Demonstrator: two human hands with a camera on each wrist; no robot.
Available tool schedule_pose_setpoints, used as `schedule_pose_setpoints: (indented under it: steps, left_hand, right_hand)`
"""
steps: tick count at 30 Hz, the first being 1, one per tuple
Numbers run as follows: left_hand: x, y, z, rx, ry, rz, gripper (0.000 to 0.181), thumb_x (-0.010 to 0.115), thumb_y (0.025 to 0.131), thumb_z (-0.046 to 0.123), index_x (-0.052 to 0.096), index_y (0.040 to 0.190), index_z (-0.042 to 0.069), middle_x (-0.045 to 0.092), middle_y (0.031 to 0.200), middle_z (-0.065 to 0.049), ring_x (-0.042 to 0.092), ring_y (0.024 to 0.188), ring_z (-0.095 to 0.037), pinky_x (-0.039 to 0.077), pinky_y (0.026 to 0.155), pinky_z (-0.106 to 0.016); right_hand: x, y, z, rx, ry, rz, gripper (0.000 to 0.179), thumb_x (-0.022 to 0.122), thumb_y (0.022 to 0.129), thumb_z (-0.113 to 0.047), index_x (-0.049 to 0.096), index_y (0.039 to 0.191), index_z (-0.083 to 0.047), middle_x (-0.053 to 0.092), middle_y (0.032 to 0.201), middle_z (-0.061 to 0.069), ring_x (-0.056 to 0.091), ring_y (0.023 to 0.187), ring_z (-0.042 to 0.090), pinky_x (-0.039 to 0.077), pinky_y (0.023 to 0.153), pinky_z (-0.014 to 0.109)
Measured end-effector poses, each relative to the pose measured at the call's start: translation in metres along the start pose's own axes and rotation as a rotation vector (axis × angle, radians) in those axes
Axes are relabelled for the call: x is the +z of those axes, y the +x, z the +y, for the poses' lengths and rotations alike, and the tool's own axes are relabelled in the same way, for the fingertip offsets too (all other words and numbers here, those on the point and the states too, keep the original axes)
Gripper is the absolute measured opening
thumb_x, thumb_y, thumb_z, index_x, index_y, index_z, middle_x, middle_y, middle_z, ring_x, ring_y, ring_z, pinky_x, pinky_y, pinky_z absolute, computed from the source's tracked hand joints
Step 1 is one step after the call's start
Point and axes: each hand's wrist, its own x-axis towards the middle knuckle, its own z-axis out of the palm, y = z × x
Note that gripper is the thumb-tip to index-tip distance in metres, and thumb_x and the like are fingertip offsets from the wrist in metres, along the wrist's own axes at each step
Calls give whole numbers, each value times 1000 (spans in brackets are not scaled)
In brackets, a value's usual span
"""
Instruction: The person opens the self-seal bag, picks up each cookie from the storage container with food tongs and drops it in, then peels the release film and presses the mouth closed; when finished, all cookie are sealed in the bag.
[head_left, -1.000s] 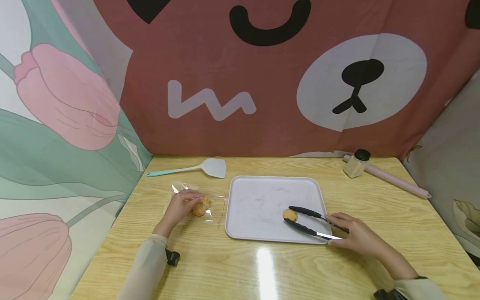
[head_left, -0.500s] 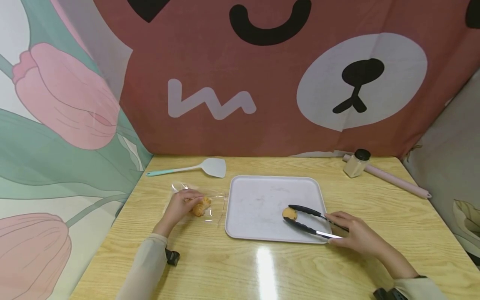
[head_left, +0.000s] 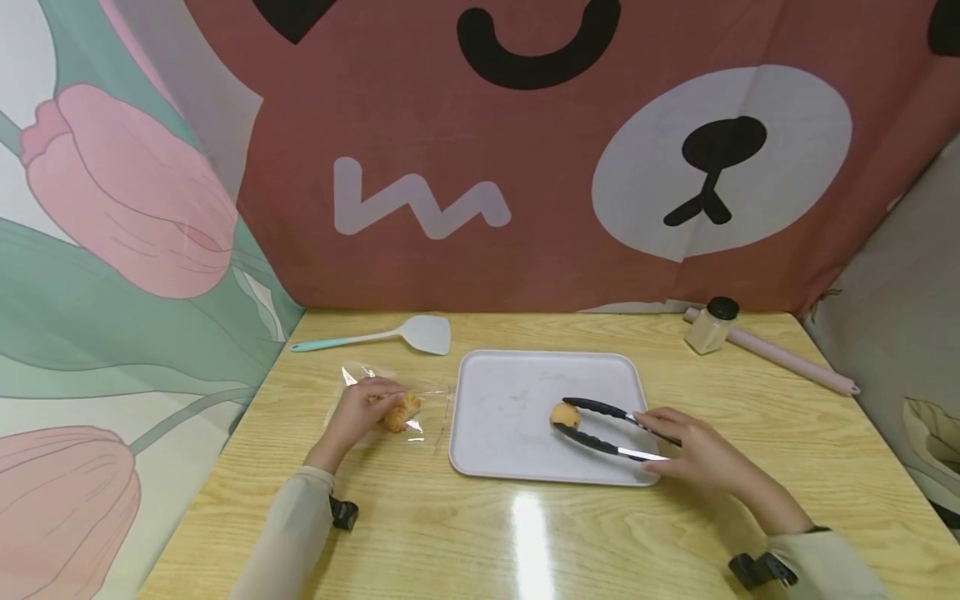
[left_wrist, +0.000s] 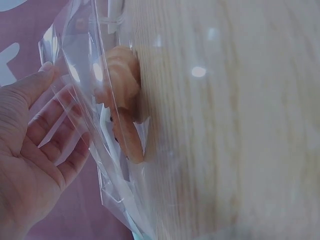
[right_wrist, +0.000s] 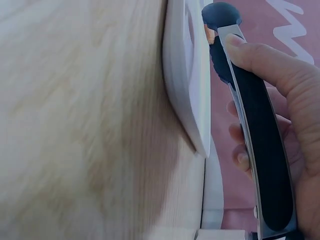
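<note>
My left hand pinches the film of a clear plastic bag left of the tray. In the left wrist view the thumb lies at the film's edge and the other fingers show through it. Inside the bag lie a croissant and a flat brown cookie. My right hand grips black-tipped metal tongs, thumb on the upper arm in the right wrist view. Between the tong tips is a round cookie, held over the right half of the pale rectangular tray.
A white spatula with a mint handle lies behind the bag. At the back right stand a black-lidded jar and a pink rolling pin. A printed cloth hangs along the wooden table's far edge.
My right hand has moved left and slightly back over the tray, carrying the tongs and the round cookie. The left hand stays at the bag.
</note>
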Motion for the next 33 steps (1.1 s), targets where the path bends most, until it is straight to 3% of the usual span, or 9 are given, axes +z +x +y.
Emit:
schedule_pose_setpoints:
  steps: [6, 14, 33]
  left_hand:
    - [0, 0, 0, 2, -4, 1, 12, 72, 82, 5, 75, 92, 0, 71, 92, -10, 63, 91, -27, 50, 83, -42]
    - [0, 0, 0, 24, 8, 8, 10, 73, 81, 3, 75, 90, 0, 71, 91, -11, 63, 90, -29, 50, 83, -43]
    - [-1, 0, 1, 42, 12, 17, 10, 74, 80, 4, 75, 90, 0, 71, 91, -10, 64, 89, -29, 52, 80, -43]
  right_hand:
    - [7, 16, -3, -32, 28, -19, 64, 85, 69, -26, 62, 124, -4, 61, 115, 10, 60, 101, 25, 53, 79, 43]
    - [19, 37, -9, -4, 68, -82, 64, 83, 72, -28, 60, 128, -6, 60, 119, 11, 58, 107, 29, 52, 85, 45]
    - [38, 90, -33, -172, 115, -80, 67, 83, 73, -27, 57, 128, 1, 59, 119, 13, 58, 109, 29, 50, 90, 42]
